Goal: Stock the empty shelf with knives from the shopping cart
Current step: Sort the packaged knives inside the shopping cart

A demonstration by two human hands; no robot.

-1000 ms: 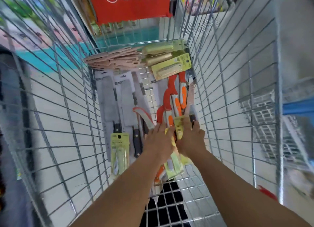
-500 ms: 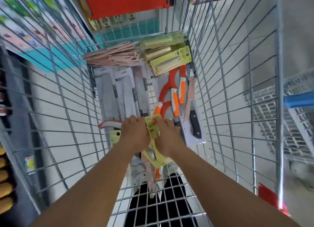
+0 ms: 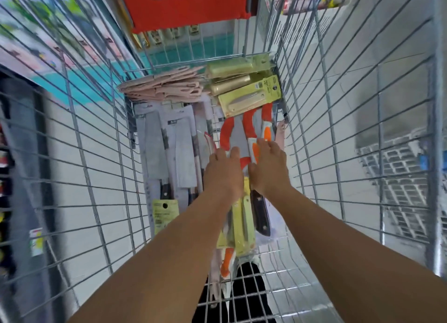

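Observation:
Both my arms reach down into the wire shopping cart (image 3: 108, 153). My left hand (image 3: 223, 175) and my right hand (image 3: 268, 170) lie palm down, side by side, on orange-handled knife packs (image 3: 232, 131). Yellow knife packs (image 3: 239, 226) run back from between my palms under my wrists, and my left hand seems closed on them. What my right fingers grip is hidden. A dark-handled knife (image 3: 261, 216) lies under my right wrist. Grey-packed cleavers (image 3: 157, 153) fill the cart's left side.
Pink knives (image 3: 167, 85) and yellow-green packs (image 3: 249, 97) are piled at the cart's far end, below a red sign (image 3: 188, 3). Another yellow pack (image 3: 164, 216) lies near left. A wire rack (image 3: 399, 177) stands outside on the right, dark shelving on the left.
My hands, which had lifted a yellow pack toward the left half a second ago, have moved forward and right onto the orange-handled knives. The view has tilted back over the cart.

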